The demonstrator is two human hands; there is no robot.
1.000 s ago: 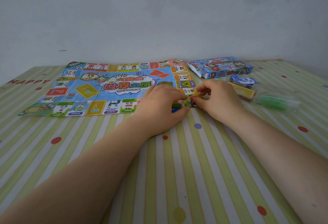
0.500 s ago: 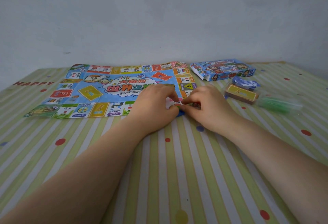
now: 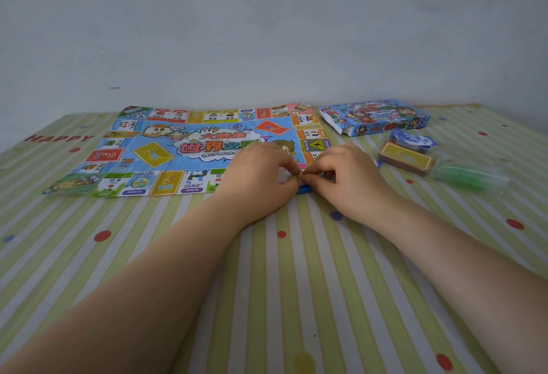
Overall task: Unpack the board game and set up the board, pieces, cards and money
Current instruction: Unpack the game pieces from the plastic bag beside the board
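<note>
Board (image 3: 184, 151) lies unfolded flat toward the far-left of the counter (image 3: 267, 299) (striped, dotted cloth over it), its near-right corner hidden under both hands. Left hand (image 3: 261, 178) and right hand (image 3: 347, 180) meet fingertip to fingertip over that corner, both grips narrow, pinching one small greenish piece (image 3: 296, 177) between them; too small to say what it is. Blue piece (image 3: 304, 189) sits on the counter right under the fingertips, just at the board's near edge. Game box (image 3: 373, 118) lies open at the far-right, card stack (image 3: 404, 157) just nearer than it, blue money bundle (image 3: 413, 138) between box and cards, clear bag with green bits (image 3: 471, 176) further right. Step looks like assembling or separating a pawn. To do it well: keep wrists resting on the counter for steadiness, work low over the board so a dropped piece doesn't roll off, don't crease the paper corner underneath, then stand the piece on the start square.
</note>
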